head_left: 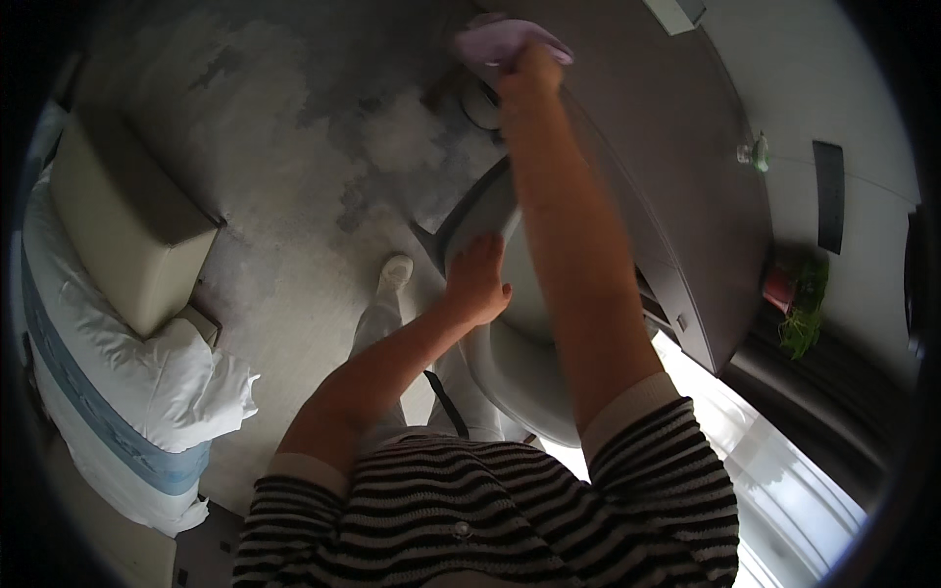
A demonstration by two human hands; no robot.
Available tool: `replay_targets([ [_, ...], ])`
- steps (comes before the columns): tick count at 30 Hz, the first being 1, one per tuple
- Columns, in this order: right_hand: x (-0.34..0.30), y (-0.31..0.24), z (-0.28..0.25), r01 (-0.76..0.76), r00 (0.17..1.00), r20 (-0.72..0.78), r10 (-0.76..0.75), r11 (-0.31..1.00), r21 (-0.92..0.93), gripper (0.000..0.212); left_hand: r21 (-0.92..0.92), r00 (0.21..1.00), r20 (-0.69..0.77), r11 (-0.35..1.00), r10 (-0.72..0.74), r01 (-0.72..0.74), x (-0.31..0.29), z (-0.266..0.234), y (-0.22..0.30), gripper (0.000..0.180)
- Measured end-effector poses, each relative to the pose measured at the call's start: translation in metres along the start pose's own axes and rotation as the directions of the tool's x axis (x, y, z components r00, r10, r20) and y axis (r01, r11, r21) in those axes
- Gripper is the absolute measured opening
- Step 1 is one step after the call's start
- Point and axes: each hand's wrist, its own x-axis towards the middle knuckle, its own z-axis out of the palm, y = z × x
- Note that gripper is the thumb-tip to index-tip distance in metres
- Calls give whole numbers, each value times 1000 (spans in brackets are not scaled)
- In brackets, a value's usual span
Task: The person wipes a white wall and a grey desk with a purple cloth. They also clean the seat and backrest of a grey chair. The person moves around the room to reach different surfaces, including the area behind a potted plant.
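Note:
My right hand (534, 73) is stretched far forward, closed on a pinkish-purple cloth (500, 42). The cloth is slightly blurred and lies at the far end of the dark desk (676, 147), by its left edge. Whether the cloth presses on the desktop, I cannot tell. Lower down, my left hand (478, 281) rests on a grey upholstered chair (518, 377), its fingers stretched forward and the thumb out to the right. My right forearm hides part of the chair and of the desk's edge.
A bed with white bedding (176, 392) and a blue band stands at the left, a beige padded bench (127, 220) beside it. Patterned grey carpet (284, 167) covers the floor. On the desk's right are a small clear bottle (760, 153) and a potted plant (806, 304).

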Motion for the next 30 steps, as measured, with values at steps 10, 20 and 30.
replay_targets([
  [10, -9, 4, -47, -137, 947, -218, 237, 908, 396, 35, -90, 997, 75, 996, 9, -2, 0, -5, -4, 70],
  [20, -13, -104, -432, 139, 782, -621, -41, 984, 110, 32, 92, 979, 202, 996, -23, 4, 3, -26, 7, 73],
  [30, 25, -38, -375, -221, 913, -328, 242, 970, 100, 22, 140, 949, 297, 988, -111, 71, 3, -35, 6, 73],
])
